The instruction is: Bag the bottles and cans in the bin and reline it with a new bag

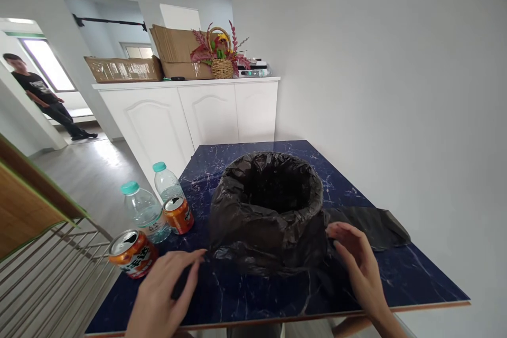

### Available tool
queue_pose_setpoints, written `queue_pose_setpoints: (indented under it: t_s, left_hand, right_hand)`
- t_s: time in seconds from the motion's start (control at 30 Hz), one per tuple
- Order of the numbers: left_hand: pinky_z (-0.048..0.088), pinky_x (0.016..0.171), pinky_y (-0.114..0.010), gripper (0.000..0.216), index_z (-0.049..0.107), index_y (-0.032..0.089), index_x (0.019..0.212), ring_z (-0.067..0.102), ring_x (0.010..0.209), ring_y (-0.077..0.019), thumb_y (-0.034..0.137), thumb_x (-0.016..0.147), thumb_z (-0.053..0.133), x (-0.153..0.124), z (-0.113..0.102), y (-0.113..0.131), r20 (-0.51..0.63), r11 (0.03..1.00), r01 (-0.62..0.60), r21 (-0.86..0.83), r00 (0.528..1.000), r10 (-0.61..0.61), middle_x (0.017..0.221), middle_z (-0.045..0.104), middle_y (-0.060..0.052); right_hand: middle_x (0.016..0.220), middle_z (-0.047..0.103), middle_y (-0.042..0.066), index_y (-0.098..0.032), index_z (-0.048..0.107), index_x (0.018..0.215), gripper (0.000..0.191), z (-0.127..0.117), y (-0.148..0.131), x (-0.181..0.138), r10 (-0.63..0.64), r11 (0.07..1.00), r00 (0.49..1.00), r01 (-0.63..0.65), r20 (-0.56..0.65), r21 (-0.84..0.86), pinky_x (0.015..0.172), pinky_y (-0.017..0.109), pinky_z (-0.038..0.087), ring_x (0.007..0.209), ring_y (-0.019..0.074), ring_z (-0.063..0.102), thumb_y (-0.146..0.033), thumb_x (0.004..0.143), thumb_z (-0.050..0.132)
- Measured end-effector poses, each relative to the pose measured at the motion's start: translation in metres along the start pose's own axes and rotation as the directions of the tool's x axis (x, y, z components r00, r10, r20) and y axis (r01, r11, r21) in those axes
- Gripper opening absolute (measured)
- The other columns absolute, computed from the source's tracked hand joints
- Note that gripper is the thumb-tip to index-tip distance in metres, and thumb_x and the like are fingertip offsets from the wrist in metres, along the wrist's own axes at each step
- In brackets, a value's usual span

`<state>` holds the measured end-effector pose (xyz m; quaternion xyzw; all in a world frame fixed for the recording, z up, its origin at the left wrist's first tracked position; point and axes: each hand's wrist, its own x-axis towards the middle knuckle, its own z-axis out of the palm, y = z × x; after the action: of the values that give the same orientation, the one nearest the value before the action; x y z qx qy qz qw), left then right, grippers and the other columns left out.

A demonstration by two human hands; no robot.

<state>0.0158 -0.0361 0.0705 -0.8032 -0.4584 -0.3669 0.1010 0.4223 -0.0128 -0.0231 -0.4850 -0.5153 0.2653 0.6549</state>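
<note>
A bin [269, 227] lined with a crinkled black plastic bag stands on the blue marbled table, its round mouth facing up. The bag is folded outward over the rim. My left hand [168, 285] is at the bin's lower left, fingers stretched toward the bag with the thumb a little apart. On the opposite side, my right hand [358, 261] has its fingertips at the bag's right side, thumb and fingers apart. Neither hand visibly holds anything. A folded black plastic bag [372, 228] lies flat behind my right hand.
Left of the bin stand two orange cans [134, 256] and two clear bottles [144, 211] with teal caps. Beyond the table [257, 301] is a white cabinet [214, 108] bearing cardboard boxes [178, 53] and a flower basket [222, 68]. A metal rack [51, 264] is at left; a person [39, 95] leans in a doorway.
</note>
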Motion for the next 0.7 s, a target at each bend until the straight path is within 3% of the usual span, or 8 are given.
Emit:
queue_pose_setpoints:
  t_s: [0.03, 0.1, 0.2, 0.37, 0.47, 0.57, 0.7]
  left_hand:
    - [0.058, 0.085, -0.033, 0.021, 0.071, 0.027, 0.122, 0.075, 0.091, -0.0222, 0.026, 0.104, 0.06, 0.008, -0.013, 0.0, -0.055, 0.999, 0.015, 0.05, 0.998, -0.012, 0.103, 0.078, -0.004]
    - [0.055, 0.086, -0.036, 0.017, 0.07, 0.025, 0.117, 0.072, 0.088, -0.0235, 0.028, 0.104, 0.06, 0.03, -0.038, -0.004, -0.18, 0.98, 0.071, 0.186, 0.983, -0.037, 0.099, 0.075, -0.005]
    - [0.054, 0.094, -0.046, 0.023, 0.068, 0.022, 0.113, 0.07, 0.1, -0.0311, 0.04, 0.105, 0.057, 0.078, -0.065, -0.017, -0.258, 0.913, 0.105, 0.395, 0.966, 0.001, 0.107, 0.075, -0.01]
    - [0.047, 0.11, -0.062, 0.045, 0.063, 0.013, 0.132, 0.054, 0.138, -0.0446, 0.047, 0.108, 0.046, 0.151, -0.075, -0.053, 0.03, 0.769, 0.12, 0.628, 0.983, -0.179, 0.134, 0.071, -0.02]
    - [0.037, 0.117, -0.067, 0.053, 0.063, 0.009, 0.133, 0.048, 0.146, -0.0472, 0.052, 0.107, 0.049, 0.172, -0.065, -0.08, 0.165, 0.727, 0.046, 0.685, 0.962, -0.216, 0.126, 0.076, -0.019]
    - [0.036, 0.117, -0.066, 0.048, 0.069, 0.01, 0.127, 0.058, 0.138, -0.0454, 0.049, 0.105, 0.051, 0.18, -0.052, -0.101, 0.228, 0.737, 0.045, 0.675, 0.937, -0.266, 0.11, 0.081, -0.019]
    - [0.052, 0.096, -0.051, 0.049, 0.069, 0.013, 0.132, 0.074, 0.108, -0.0396, 0.047, 0.107, 0.044, 0.187, -0.045, -0.097, 0.25, 0.755, 0.076, 0.651, 0.918, -0.308, 0.111, 0.08, -0.022]
  right_hand:
    - [0.105, 0.074, 0.005, -0.027, 0.071, 0.111, 0.017, -0.002, 0.004, 0.001, 0.023, 1.0, 1.0, -0.023, -0.012, -0.001, 0.085, 0.031, 0.057, 0.094, 0.021, 0.07, -0.039, 0.102, 0.063]
    - [0.077, 0.065, 0.001, -0.024, 0.066, 0.083, 0.02, -0.005, 0.01, 0.004, 0.1, 0.995, 0.993, -0.1, 0.069, -0.014, 0.069, 0.028, 0.052, 0.071, 0.0183, 0.062, -0.037, 0.098, 0.061]
    - [0.065, 0.059, -0.001, -0.023, 0.062, 0.074, 0.021, -0.003, 0.016, 0.009, 0.199, 0.98, 0.956, -0.187, 0.215, -0.074, 0.061, 0.028, 0.046, 0.062, 0.0175, 0.057, -0.036, 0.091, 0.06]
    - [0.066, 0.061, -0.002, -0.024, 0.061, 0.077, 0.021, 0.004, 0.016, 0.002, 0.19, 0.962, 0.949, -0.129, 0.252, -0.24, 0.059, 0.027, 0.042, 0.061, 0.0177, 0.055, -0.037, 0.092, 0.056]
    - [0.07, 0.064, 0.0, -0.023, 0.064, 0.081, 0.022, 0.004, 0.014, -0.001, 0.175, 0.951, 0.945, -0.09, 0.276, -0.295, 0.06, 0.027, 0.041, 0.064, 0.0187, 0.057, -0.035, 0.095, 0.052]
    - [0.072, 0.065, 0.001, -0.023, 0.064, 0.081, 0.024, 0.004, 0.012, 0.0, 0.159, 0.951, 0.945, -0.068, 0.286, -0.303, 0.059, 0.027, 0.04, 0.064, 0.0185, 0.056, -0.034, 0.096, 0.05]
    - [0.07, 0.063, 0.0, -0.023, 0.062, 0.079, 0.026, 0.004, 0.01, 0.002, 0.149, 0.952, 0.946, -0.058, 0.287, -0.302, 0.057, 0.027, 0.038, 0.06, 0.0177, 0.054, -0.035, 0.097, 0.048]
